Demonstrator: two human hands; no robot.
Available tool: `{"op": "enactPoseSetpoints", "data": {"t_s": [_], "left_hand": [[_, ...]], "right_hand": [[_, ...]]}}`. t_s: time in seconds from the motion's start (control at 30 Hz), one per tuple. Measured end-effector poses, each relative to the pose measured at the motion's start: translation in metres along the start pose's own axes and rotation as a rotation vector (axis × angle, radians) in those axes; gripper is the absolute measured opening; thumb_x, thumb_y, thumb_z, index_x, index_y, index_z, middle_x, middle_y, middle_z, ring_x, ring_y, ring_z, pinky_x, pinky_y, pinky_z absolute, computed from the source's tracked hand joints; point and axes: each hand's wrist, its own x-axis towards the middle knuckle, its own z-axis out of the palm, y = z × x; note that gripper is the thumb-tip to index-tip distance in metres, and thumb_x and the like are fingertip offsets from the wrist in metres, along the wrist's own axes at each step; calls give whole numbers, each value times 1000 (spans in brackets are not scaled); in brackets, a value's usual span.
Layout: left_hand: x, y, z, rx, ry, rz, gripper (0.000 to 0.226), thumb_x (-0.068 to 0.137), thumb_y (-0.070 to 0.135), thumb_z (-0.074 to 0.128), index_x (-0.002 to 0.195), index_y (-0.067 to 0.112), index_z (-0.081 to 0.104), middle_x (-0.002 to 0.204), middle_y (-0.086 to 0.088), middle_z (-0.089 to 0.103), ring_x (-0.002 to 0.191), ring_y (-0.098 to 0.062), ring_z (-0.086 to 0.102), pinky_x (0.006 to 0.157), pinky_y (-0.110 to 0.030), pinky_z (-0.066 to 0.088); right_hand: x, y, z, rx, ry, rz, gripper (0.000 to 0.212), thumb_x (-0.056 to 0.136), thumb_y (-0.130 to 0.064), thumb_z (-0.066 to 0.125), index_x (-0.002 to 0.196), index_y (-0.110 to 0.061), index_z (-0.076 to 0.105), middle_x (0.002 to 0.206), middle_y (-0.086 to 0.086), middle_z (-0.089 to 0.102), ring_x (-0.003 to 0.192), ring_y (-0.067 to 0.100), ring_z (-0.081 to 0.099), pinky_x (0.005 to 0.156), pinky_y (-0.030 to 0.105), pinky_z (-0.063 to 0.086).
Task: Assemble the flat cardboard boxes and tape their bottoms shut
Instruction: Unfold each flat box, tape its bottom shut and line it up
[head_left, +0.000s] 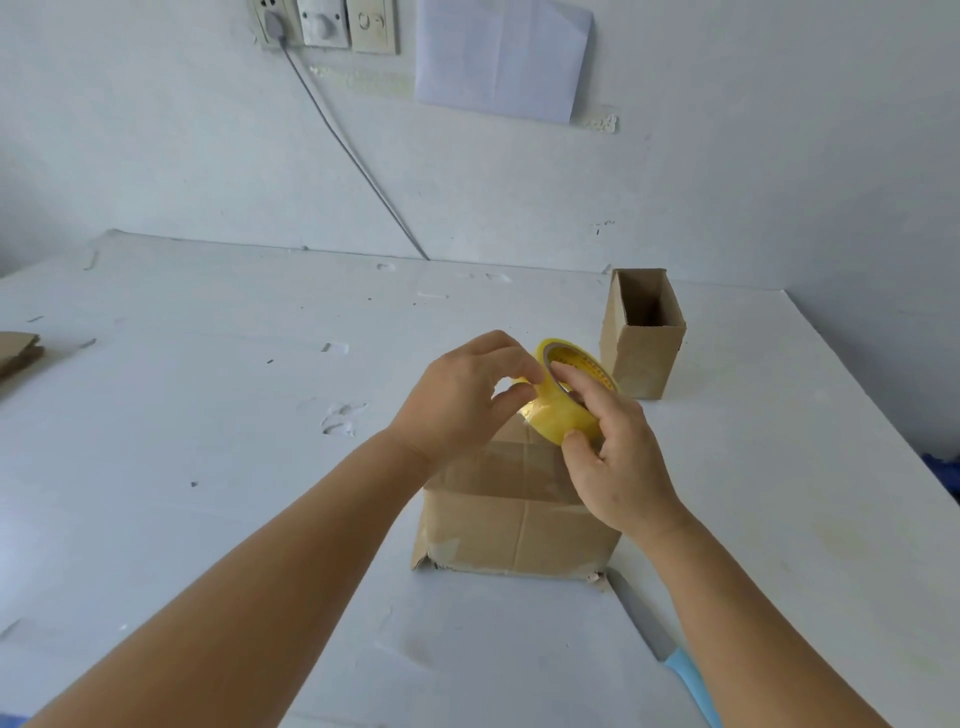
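Observation:
A brown cardboard box (514, 525) stands on the white table (218, 426) in front of me, its upturned face crossed by clear tape. Just above its far edge I hold a yellow tape roll (563, 410). My right hand (618, 457) grips the roll, fingers through its core and thumb on the outer band. My left hand (467, 395) pinches at the roll's left side, where the tape end seems to be. A second assembled box (641, 343) stands upright and open-topped at the back right.
A knife with a light-blue handle (670, 654) lies on the table to the right of the near box. Flat cardboard (18, 353) sits at the far left edge. A cable (358, 166) runs down the wall from a socket.

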Motion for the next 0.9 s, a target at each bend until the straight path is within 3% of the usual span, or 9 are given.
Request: {"op": "enactPoseSetpoints", "data": {"t_s": [0.13, 0.2, 0.27, 0.33, 0.47, 0.53, 0.67, 0.77, 0.9], "left_hand": [[-1, -3, -9, -5, -39, -16, 7, 85, 20, 57, 83, 16, 63, 91, 6, 60, 77, -8, 56, 73, -25, 52], [-8, -3, -13, -44, -16, -89, 6, 86, 20, 56, 80, 21, 56, 92, 6, 60, 80, -10, 59, 73, -24, 53], [-16, -2, -16, -88, 48, -204, 11, 88, 16, 58, 79, 23, 54, 92, 6, 62, 83, -7, 59, 71, -24, 53], [-24, -2, -19, -154, 102, -376, 12, 88, 15, 59, 78, 22, 56, 90, 7, 65, 86, -4, 61, 71, -23, 54], [-26, 5, -27, -401, 215, -695, 11, 85, 13, 58, 74, 11, 57, 74, 4, 64, 77, -15, 69, 69, -27, 55], [-25, 9, -31, -595, 213, -768, 12, 85, 6, 56, 73, 6, 55, 69, -3, 63, 73, -19, 67, 68, -28, 57], [-31, 9, -35, -752, 74, -853, 13, 86, 0, 54, 74, 3, 55, 66, -6, 66, 69, -17, 66, 75, -30, 58], [-38, 3, -40, -752, 3, -912, 17, 87, -2, 54, 71, 3, 57, 66, -9, 64, 65, -13, 64, 68, -23, 57], [-36, -10, -53, -740, -61, -959, 17, 88, 0, 55, 72, 4, 58, 69, -10, 61, 68, -19, 61, 72, -30, 58]], "right_hand": [[-2, 2, 9, 0, 81, -45, 58, 78, -19, 51, 136, -24, 46, 123, -10, 51, 113, 10, 43, 99, 31, 42], [-2, 5, 12, -11, 111, -40, 66, 76, -35, 56, 139, -23, 40, 129, -7, 48, 118, 5, 38, 101, 20, 37], [0, 5, 10, 11, 93, 22, 83, 69, -53, 58, 142, -24, 32, 134, -9, 43, 123, 0, 34, 97, 6, 28], [2, 4, 9, 60, 39, 89, 96, 63, -65, 57, 144, -26, 25, 133, -14, 42, 124, 1, 35, 91, 8, 29], [2, 1, 8, 109, -32, 97, 101, 60, -62, 70, 144, -33, 20, 130, -17, 41, 116, 1, 43, 84, 9, 37], [3, 1, 9, 74, -29, 96, 91, 68, -45, 77, 141, -36, 24, 125, -11, 49, 104, 9, 52, 80, 17, 43], [5, 2, 10, 86, 33, 132, 50, 90, -31, 59, 135, -28, 39, 91, 5, 65, 83, 24, 60, 73, 35, 49], [5, 5, 11, 81, 52, 147, 35, 95, -29, 52, 128, -21, 44, 86, -6, 60, 75, 18, 57, 66, 28, 46], [6, 5, 12, 43, 84, 171, 27, 96, -27, 49, 121, -17, 46, 87, -5, 58, 73, 11, 56, 59, 17, 41]]}}
